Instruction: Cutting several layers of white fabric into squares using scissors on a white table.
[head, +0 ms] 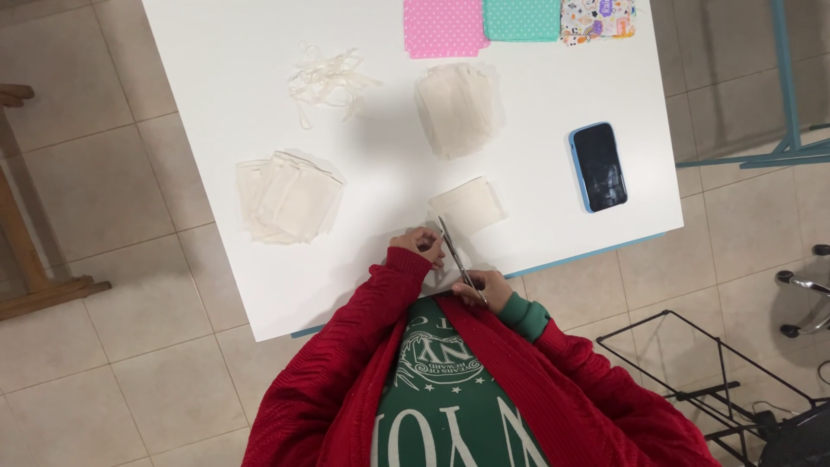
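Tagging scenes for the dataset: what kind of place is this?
Probably a home or small craft and sewing workspace. A white table on a tiled floor holds stacks of cut cream fabric pieces, patterned fabric squares and a heap of white strips. The right hand holds scissors beside the left hand.

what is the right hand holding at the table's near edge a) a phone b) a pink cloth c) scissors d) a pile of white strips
c: the right hand grips the handles of the scissors, whose blades point up the table toward a cream fabric piece, while the left hand rests beside the blades.
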